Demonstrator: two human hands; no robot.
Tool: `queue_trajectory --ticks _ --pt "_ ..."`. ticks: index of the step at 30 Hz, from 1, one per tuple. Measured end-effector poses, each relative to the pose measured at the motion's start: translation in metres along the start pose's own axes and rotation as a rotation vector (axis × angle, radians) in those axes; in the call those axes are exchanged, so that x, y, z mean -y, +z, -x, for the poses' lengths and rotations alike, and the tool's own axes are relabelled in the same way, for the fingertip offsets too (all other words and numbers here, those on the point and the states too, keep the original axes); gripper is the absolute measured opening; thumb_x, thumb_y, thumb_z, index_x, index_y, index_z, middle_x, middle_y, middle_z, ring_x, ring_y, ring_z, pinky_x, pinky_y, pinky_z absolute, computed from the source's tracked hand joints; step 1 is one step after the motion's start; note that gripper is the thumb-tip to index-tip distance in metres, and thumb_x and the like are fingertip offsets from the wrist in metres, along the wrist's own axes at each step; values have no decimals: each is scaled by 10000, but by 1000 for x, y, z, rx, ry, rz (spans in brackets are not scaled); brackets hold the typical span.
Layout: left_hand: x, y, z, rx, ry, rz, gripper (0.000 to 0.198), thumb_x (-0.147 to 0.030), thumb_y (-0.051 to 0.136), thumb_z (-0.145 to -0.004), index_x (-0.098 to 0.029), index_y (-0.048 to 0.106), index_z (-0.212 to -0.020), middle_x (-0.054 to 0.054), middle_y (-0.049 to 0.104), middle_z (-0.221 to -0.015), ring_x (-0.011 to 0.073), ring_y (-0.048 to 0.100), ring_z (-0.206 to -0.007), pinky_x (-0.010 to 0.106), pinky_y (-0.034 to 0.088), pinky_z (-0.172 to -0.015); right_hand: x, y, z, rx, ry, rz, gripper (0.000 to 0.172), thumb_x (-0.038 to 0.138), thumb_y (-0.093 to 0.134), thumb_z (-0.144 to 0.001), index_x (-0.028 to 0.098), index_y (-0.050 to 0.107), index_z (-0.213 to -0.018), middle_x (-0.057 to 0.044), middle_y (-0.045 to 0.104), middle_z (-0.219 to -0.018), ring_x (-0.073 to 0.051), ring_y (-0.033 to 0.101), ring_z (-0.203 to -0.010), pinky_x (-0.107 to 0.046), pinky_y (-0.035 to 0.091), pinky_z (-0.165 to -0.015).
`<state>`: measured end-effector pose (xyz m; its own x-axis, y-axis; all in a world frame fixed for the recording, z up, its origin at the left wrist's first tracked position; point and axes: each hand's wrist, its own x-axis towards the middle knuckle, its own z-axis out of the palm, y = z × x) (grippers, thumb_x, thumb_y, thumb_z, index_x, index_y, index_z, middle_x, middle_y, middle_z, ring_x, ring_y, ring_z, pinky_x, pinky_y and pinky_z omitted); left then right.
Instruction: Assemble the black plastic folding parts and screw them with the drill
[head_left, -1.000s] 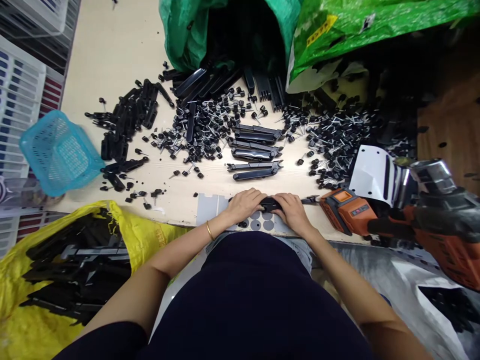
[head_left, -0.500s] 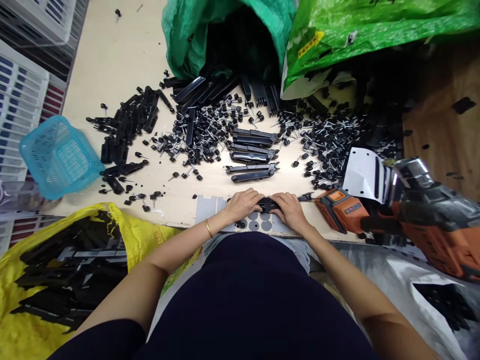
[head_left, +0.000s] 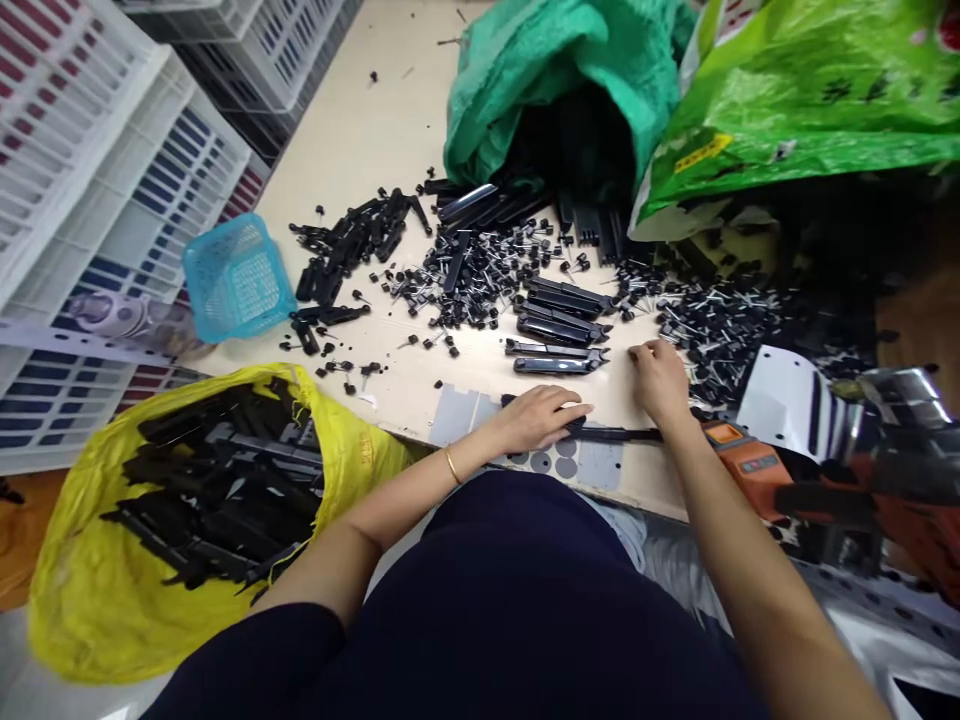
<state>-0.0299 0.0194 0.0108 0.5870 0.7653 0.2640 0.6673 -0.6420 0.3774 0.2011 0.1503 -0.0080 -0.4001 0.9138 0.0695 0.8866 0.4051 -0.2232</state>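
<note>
My left hand (head_left: 536, 418) is closed over a long black plastic part (head_left: 619, 434), which lies across the grey template sheet (head_left: 454, 412) at the table's front edge. The part's right end reaches under my right wrist. My right hand (head_left: 661, 382) is just beyond it, fingers pinched at a small dark piece that looks like a black-headed screw (head_left: 634, 354); its shank is hidden. Right of that hand spreads a pile of black-headed screws (head_left: 727, 325). Several folded black assemblies (head_left: 559, 358) lie in a stack beyond my left hand.
A second screw pile (head_left: 480, 275) and black brackets (head_left: 352, 245) lie further left. Green bags (head_left: 480, 110) stand at the back. An orange cordless tool (head_left: 750, 465) sits on the right. At left are a blue basket (head_left: 240, 280), white crates (head_left: 142, 180) and a yellow sack (head_left: 82, 600) of black parts.
My right hand has left the black part and moved right and forward, to the screw pile's edge. My left hand stays on the part. The view has swung left.
</note>
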Motion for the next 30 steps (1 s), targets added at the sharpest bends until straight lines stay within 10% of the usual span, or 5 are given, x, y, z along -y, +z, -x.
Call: queue_trajectory --ticks 7,13,18,23,30 --pt "62 -46 62 -212 -820 -141 424 6 420 -787 -160 560 -1151 108 554 -1097 227 523 -1043 361 473 -893 30 -30 38 -285 330 -723 254 348 534 -832 174 624 -994 -35 620 -771 -152 573 -647 -326 495 -659" --pt "104 -47 84 -118 -823 -120 211 -94 487 -806 -177 632 -936 95 583 -966 252 535 -992 380 464 -876 79 -19 90 -71 426 -1042 273 401 606 -782 166 634 -918 -5 614 -687 -129 568 -599 -289 495 -601" --pt "73 -43 75 -432 -846 249 133 -214 579 -799 -169 602 -922 49 621 -871 177 596 -846 321 496 -805 87 0 97 -163 389 -844 286 426 542 -842 172 623 -944 -53 660 -796 -164 595 -669 -323 509 -642" --pt "28 -23 60 -561 -910 863 293 -294 622 -782 -163 556 -1035 -1 613 -768 114 635 -695 249 523 -702 88 -10 99 -88 -37 -449 225 361 474 -909 191 613 -960 -91 643 -881 -211 595 -799 -357 487 -757" --pt "17 -7 56 -599 -916 793 228 -250 650 -765 -145 592 -959 27 645 -816 119 633 -734 242 533 -695 90 -4 93 21 -69 -85 221 343 450 -918 188 581 -830 -105 616 -808 -252 534 -809 -360 430 -706"
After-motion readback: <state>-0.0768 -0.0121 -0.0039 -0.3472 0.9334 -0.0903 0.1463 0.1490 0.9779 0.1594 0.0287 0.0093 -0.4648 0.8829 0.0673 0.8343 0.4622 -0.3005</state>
